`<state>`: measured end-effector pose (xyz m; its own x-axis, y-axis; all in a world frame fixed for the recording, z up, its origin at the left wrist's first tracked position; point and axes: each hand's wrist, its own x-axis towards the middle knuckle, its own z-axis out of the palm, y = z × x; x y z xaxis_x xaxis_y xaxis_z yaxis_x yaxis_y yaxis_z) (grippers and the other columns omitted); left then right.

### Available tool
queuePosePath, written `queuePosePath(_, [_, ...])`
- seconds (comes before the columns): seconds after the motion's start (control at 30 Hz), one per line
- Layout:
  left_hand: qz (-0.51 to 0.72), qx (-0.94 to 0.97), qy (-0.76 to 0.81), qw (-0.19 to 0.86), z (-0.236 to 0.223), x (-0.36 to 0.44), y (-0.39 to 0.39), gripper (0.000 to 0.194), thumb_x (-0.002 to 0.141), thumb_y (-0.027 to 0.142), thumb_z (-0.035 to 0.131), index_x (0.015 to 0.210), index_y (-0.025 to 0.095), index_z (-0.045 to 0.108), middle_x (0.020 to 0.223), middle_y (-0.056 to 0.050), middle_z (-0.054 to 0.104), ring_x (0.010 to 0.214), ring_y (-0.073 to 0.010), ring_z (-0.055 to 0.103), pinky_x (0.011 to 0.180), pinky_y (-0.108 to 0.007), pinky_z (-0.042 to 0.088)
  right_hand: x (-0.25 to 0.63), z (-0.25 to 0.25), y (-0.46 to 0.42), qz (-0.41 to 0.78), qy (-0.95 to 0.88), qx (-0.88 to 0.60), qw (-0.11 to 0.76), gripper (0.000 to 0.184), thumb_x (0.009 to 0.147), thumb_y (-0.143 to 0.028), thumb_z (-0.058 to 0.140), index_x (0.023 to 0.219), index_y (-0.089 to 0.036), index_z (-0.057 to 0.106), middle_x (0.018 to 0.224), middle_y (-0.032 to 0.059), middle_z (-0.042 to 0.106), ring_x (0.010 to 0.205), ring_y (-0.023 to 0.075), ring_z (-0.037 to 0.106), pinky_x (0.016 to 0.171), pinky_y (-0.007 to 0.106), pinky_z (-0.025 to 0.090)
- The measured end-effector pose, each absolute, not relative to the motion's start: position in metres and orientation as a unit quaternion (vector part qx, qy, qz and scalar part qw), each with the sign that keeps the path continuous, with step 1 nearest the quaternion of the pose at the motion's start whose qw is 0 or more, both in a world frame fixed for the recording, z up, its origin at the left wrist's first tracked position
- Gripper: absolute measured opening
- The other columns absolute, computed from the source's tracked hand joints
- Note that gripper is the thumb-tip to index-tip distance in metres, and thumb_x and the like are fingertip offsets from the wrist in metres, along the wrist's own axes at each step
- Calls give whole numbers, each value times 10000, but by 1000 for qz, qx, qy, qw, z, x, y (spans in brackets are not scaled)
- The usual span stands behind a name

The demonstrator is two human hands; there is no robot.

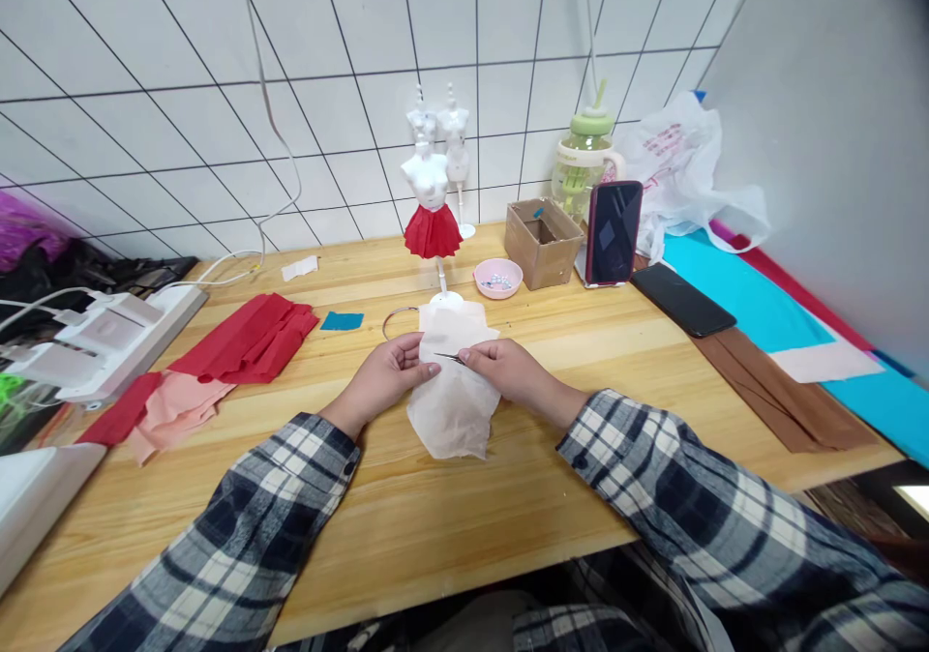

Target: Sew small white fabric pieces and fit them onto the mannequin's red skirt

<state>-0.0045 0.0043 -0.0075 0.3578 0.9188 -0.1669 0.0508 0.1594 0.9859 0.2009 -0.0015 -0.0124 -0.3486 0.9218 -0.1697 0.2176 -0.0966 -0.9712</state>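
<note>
A piece of thin white fabric [454,420] is stretched between my hands over the table. My left hand [388,376] is closed on its left edge, thumb on top. My right hand [508,367] pinches a slim dark pointed tool [448,356], its tip pointing left across the cloth; whether it is scissors or tweezers I cannot tell. Just behind my left hand, a thin metal loop [398,311] shows in part. Beyond the fabric stands a small white mannequin [427,180] in a red pleated skirt [433,232].
Red fabric [251,338], peach fabric [181,405] and a blue scrap [342,321] lie left, near a power strip [123,342]. Behind are a pink bowl [497,279] and cardboard box [544,244]. Right are an upright phone [614,234], black phone [683,299] and brown fabric [776,386].
</note>
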Motion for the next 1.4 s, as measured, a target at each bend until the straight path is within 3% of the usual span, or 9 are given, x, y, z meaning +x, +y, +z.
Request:
queuePosePath(0.23, [351,545,443,619,-6,-4,4,709,591,362,870,1218,152,616,1076,-138,741,994,-294,697,902,-443,535,201,-13,-2,557,-602,-478,316,387,811,-483,545,721,-127,668,624,1,583,561,112,465,516,223,338])
queuePosePath(0.43, [346,554,443,614,-5,-3,3,661,600,368,863,1187,164,636,1043,-118,753,959,-277,708,872,-418,553,200,-15,-3,539,-613,-489,308,445,834,-527,510,642,-140,619,548,-18,506,507,97,413,487,223,293])
queuePosePath(0.93, [331,568,434,616,-8,-1,3,621,624,360,850,1175,159,646,1031,-115,754,956,-276,706,877,-427,548,199,-14,-4,535,-619,-487,305,386,851,-465,546,820,-128,732,755,23,687,643,135,548,566,224,391])
queuePosePath(1.4, [324,576,431,614,-9,-2,4,580,651,359,838,1165,165,653,1043,-112,752,953,-264,705,866,-391,545,200,-12,-4,488,-664,-489,286,367,883,-437,516,774,-150,716,752,18,684,686,145,552,583,226,361])
